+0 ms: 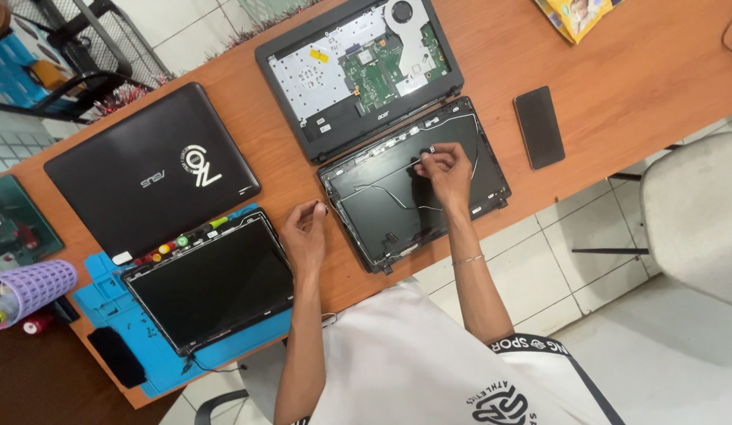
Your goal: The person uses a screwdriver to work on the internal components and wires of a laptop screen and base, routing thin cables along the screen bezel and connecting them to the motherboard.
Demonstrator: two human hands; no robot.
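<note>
Near the desk's front edge, an emptied black lid shell [413,189] with loose thin wires is pinched by the right hand [446,169]; left hand [304,232] is curled shut on bare wood beside it.

The table [641,71] is warm orange-brown wood. At the upper left of the frame a closed laptop [151,169] is matte black with a white emblem. Below it a blue work mat [106,303] carries a black screen panel [212,283], with screwdrivers [181,242] handled in red, yellow and green along its edge. The opened laptop base [358,67] at top centre shows a green circuit board and silver-white metal. The display lid shell [413,185] is black; the phone [539,127] is black. At far left a lilac perforated holder [35,287].
</note>
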